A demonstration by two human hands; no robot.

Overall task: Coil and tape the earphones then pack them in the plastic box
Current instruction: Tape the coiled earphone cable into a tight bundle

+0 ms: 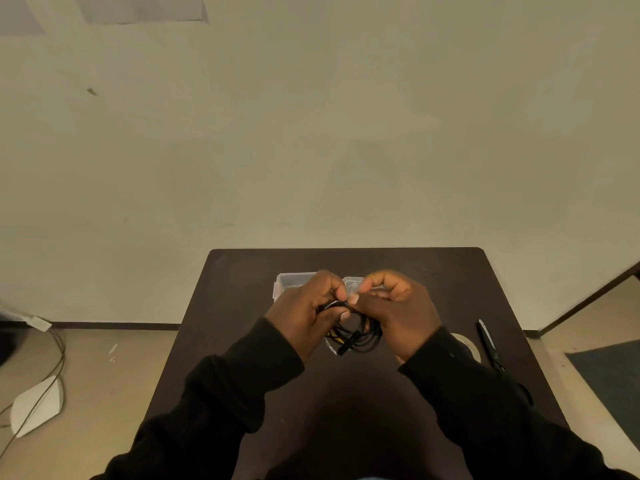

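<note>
Above the middle of the dark table (263,341), both hands meet over a bundle of black earphones (360,332). Left hand (304,313): fingers curled shut, pinching the cable at the top of the coil. Right hand (394,306): thumb and forefinger closed on the same strand, just beside the left thumb. Loops hang below the hands. Clear plastic box (289,282) sits on the table behind the hands, open. Tape roll (467,344) lies near the right sleeve; scissors (488,344) just beyond it.
</note>
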